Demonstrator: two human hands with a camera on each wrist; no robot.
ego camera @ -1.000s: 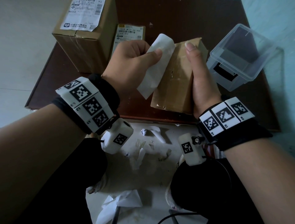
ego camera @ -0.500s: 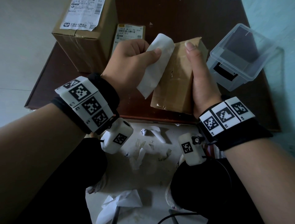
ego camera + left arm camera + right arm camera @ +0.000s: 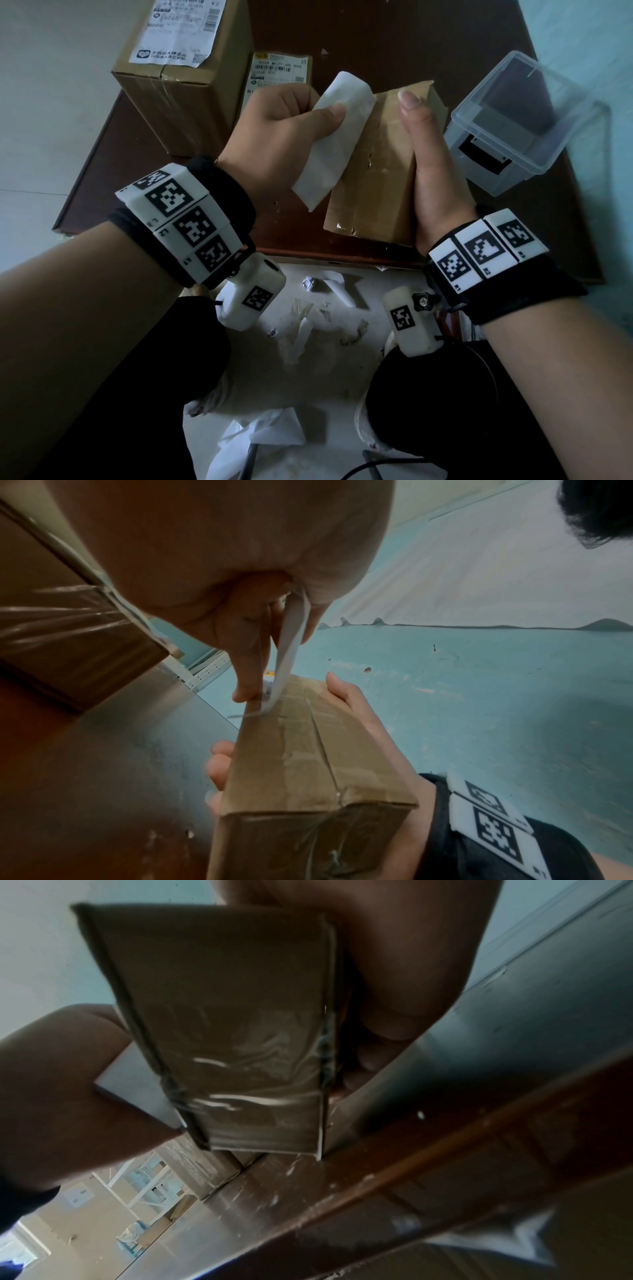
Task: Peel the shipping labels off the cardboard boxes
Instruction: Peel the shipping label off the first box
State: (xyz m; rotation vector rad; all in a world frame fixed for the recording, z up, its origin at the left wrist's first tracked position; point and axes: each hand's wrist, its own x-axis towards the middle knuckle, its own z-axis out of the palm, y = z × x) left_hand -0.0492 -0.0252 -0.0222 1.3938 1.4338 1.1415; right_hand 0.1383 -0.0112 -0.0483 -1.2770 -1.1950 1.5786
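Dark wooden table (image 3: 394,41); left hand (image 3: 274,137) pinches curled white label (image 3: 337,137)

This looks like a plain storeroom or a parcel-handling room, not a lived-in home. A low dark brown wooden table (image 3: 144,144) with scratched, chipped edges stands on a pale bare floor (image 3: 51,102). Taped cardboard boxes (image 3: 178,89) with printed shipping labels (image 3: 178,31) are on it, beside a clear plastic bin (image 3: 513,113). Torn paper scraps (image 3: 329,284) lie on the floor under the table edge. The walls (image 3: 479,696) are painted pale blue-green, with marks and a small nail. The right wrist view shows white metal shelving (image 3: 143,1185) and more cardboard boxes far behind.
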